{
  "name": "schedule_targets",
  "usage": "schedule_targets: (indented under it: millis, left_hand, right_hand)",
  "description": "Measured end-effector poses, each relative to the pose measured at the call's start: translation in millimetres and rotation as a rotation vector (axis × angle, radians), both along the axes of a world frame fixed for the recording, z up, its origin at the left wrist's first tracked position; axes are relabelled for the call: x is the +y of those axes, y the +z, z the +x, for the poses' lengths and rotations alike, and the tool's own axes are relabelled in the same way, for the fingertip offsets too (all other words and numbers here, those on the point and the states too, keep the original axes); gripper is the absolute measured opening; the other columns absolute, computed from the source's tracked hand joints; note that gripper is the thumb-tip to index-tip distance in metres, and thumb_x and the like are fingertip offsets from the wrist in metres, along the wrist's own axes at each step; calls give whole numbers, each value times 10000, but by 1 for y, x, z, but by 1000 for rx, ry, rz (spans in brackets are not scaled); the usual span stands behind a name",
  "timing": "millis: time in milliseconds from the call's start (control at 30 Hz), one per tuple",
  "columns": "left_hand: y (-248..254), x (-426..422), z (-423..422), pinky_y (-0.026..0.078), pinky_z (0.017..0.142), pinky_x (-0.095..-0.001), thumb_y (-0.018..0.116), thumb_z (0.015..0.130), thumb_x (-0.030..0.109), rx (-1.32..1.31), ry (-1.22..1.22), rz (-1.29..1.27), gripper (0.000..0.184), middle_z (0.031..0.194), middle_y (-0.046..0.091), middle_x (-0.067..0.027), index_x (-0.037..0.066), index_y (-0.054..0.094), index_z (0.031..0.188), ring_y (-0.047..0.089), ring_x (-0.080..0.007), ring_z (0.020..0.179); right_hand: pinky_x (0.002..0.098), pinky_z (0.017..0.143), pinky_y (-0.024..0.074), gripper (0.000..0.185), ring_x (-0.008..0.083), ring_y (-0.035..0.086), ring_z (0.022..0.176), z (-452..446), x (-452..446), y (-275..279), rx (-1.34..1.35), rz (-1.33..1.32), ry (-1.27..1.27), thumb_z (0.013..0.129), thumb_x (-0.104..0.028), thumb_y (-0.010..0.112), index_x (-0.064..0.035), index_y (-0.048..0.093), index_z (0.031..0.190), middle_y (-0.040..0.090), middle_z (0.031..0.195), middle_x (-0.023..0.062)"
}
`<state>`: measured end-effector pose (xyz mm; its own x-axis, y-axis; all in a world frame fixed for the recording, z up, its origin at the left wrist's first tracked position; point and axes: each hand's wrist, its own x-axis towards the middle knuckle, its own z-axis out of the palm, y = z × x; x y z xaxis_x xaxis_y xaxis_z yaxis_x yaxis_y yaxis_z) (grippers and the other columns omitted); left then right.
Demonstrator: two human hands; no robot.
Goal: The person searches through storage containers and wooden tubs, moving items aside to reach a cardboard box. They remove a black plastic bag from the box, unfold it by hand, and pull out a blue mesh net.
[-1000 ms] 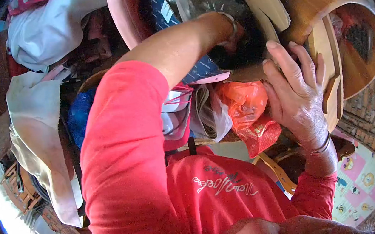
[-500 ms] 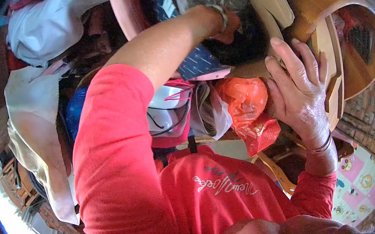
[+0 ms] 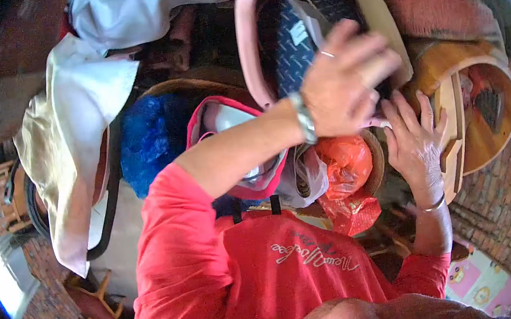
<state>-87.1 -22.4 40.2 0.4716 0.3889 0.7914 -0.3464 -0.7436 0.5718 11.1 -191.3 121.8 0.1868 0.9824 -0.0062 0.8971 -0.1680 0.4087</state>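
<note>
My left hand is raised over the near side of a pink tub, fingers spread and slightly blurred, nothing visible in them. Inside the tub are a navy patterned item with a white label and an upright cardboard panel. My right hand has its fingers stretched out near the tub's near edge, beside pale wooden boards; exactly what the fingertips touch is hard to make out. An orange-red plastic bag lies just left of this hand.
A round wooden tub stands at right, with a reddish brush-like piece above it. Left of centre are a pink-rimmed bag with white objects and a blue plastic bag. Cream cloth hangs at far left, above a brick floor.
My left hand has come out of the tub from the dark contents and now hovers above its near side. My right hand stays by the boards. The view has shifted, showing more at left.
</note>
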Motion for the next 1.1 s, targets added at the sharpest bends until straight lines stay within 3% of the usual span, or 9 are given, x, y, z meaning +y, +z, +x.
schedule_targets:
  millis: [100, 200, 233, 300, 367, 567, 700, 800, 1100]
  left_hand:
    - [9, -23, 12, 265, 1008, -597, 635, 685, 205, 183, -80, 163, 525, 1214, 517, -100, 137, 535, 1196, 382, -324, 1237]
    - [-3, -12, 27, 178, 1031, -594, 697, 647, 290, 890, -63, 264, 456, 1153, 554, -47, 110, 608, 1056, 316, -287, 1295]
    - [-46, -16, 39, 177, 1029, -599, 674, 659, 256, 768, 119, 282, 456, 1178, 547, -50, 94, 600, 1079, 311, -291, 1298]
    - [-48, -6, 17, 181, 1029, -595, 592, 756, 282, 752, 21, 170, 374, 1201, 543, -51, 85, 616, 1073, 333, -275, 1281]
    - [-53, 5, 12, 184, 1034, -584, 553, 794, 334, 991, 6, 119, 386, 1188, 554, -58, 99, 615, 1093, 373, -267, 1245]
    - [-69, 2, 17, 239, 1025, -552, 562, 777, 289, 904, 43, 18, 436, 1211, 535, -93, 71, 572, 1154, 427, -293, 1189]
    - [-57, -9, 8, 321, 1023, -465, 581, 657, 70, 225, 181, -300, 585, 1239, 430, -260, 24, 454, 1226, 402, -398, 1177]
    - [-12, -10, 7, 310, 1034, -482, 601, 607, 55, 77, 229, -217, 629, 1260, 401, -256, 3, 435, 1212, 364, -448, 1181]
    - [19, -13, 47, 224, 1043, -532, 636, 646, 214, 526, 19, -22, 504, 1217, 477, -77, 88, 577, 1130, 360, -334, 1237]
  right_hand:
    - [600, 992, 207, 374, 286, 390, 1224, 5, -5, -2, 9, -42, -5, 769, -200, 620, -119, 592, 1132, 526, 1241, 18]
    - [581, 989, 234, 343, 288, 420, 1192, 6, -7, 4, 90, 49, 71, 762, -190, 619, -80, 599, 1086, 544, 1201, 40]
    - [575, 994, 233, 348, 289, 422, 1190, 5, -8, 5, 107, 57, 61, 757, -188, 624, -80, 599, 1086, 546, 1195, 43]
    - [570, 995, 237, 354, 292, 421, 1192, 5, -7, 6, 112, 76, 72, 752, -178, 627, -79, 598, 1090, 546, 1196, 50]
    - [565, 996, 241, 361, 296, 420, 1194, 2, -7, 7, 130, 90, 84, 747, -169, 631, -77, 597, 1094, 546, 1196, 56]
    - [485, 1004, 312, 416, 402, 379, 1206, -7, -19, 24, 331, 201, 100, 756, -105, 610, -29, 537, 1158, 430, 1304, 174]
    - [495, 1013, 306, 459, 420, 334, 1240, -22, -47, 28, 150, 168, -33, 805, -124, 567, 5, 459, 1232, 357, 1357, 218]
    - [496, 1025, 286, 511, 406, 324, 1252, -23, -66, 30, -21, 125, -89, 821, -145, 558, 2, 412, 1287, 354, 1364, 213]
    - [481, 1040, 281, 604, 389, 375, 1207, -11, -75, 21, 70, 151, -130, 764, -95, 578, -19, 369, 1326, 415, 1306, 205]
